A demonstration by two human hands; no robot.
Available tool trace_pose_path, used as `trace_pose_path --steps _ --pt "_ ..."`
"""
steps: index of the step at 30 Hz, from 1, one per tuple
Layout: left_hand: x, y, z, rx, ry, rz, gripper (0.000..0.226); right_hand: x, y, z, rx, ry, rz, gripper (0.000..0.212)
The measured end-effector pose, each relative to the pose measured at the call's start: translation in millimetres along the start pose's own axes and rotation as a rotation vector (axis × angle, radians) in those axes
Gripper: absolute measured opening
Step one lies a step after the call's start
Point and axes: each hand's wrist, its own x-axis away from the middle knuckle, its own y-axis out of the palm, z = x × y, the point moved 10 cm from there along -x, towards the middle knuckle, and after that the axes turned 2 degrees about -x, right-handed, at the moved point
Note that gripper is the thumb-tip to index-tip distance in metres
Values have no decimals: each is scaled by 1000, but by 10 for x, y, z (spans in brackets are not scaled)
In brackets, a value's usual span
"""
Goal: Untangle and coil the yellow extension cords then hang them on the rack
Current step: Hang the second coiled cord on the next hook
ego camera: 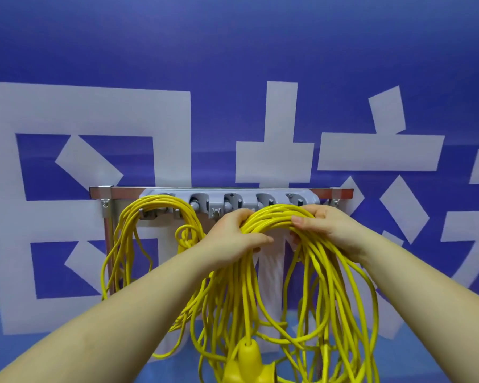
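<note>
A grey rack (219, 201) with several hooks is fixed to a metal bar on the blue wall. One coiled yellow cord (127, 244) hangs from its left hook. I hold a second yellow coil (271, 221) just in front of the rack's right half. My left hand (233, 239) grips the top of this coil on its left side. My right hand (324, 225) grips the same bundle on its right side. The loops hang down between my forearms, and a yellow multi-socket end (246, 360) dangles at the bottom.
The metal bar (122, 192) sits on a thin upright post (108, 244) at the left. Behind everything is a blue banner wall (233, 51) with large white characters. The middle hooks (233, 203) of the rack carry nothing.
</note>
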Motion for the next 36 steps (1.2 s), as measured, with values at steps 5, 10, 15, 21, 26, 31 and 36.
trace_pose_path --steps 5,10,15,21,26,31,36 --pt "-182 202 -56 103 -25 -56 36 -15 -238 41 84 13 11 40" --pt "-332 391 -52 241 -69 -110 23 -37 -439 48 123 19 11 45" --pt "-527 545 -3 248 -81 -138 24 -100 -743 71 143 -13 87 50" --pt "-929 590 125 -26 -51 -76 55 -275 -1132 73 148 -14 147 51" --pt "-1202 545 324 -218 54 -43 41 -526 -1368 61 178 -18 172 62" --pt "-1404 531 360 -333 91 -66 45 -734 -1514 98 209 -24 188 68" --pt "-1537 577 247 -377 98 -113 43 -867 -1589 231 225 -42 221 72"
